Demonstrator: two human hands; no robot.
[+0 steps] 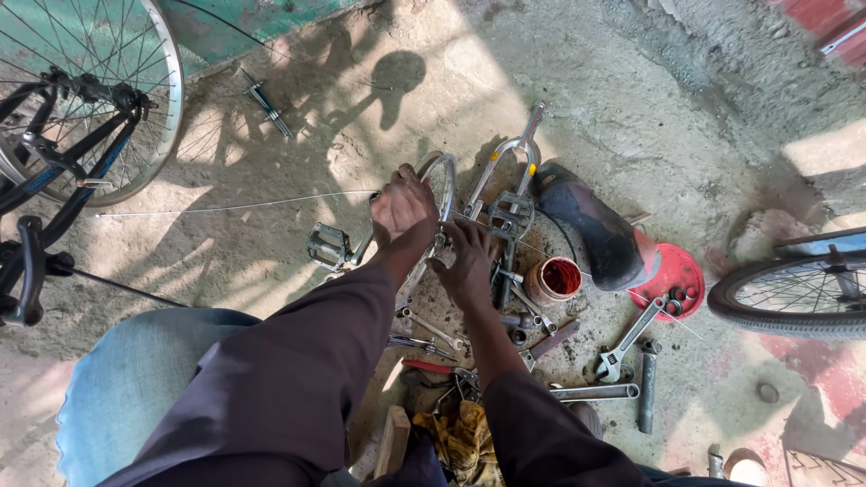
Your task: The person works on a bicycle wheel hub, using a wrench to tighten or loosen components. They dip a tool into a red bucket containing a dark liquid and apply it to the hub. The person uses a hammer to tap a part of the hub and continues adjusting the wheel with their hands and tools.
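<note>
Steel: the small rim stands on edge on the concrete ground, centre of view, just ahead of the knees.
Left hand: on top of the rim, fingers curled down over its edge in a close grip.
Right hand: lower, at the rim's right side near the hub; fingers bent narrow on something small that I cannot make out.
Wire: a thin strand runs from the left hand out to the left, taut, well clear of the ground.
Handling: the rim looks light and stiff, likely to roll or tip if let go; the spokes look thin and easy to bend, so the outer edge is the safer hold.
Around: pedal left of the rim, fork right of it, red-lined tin, spanner, black boot.
Far left: a big wheel.
</note>
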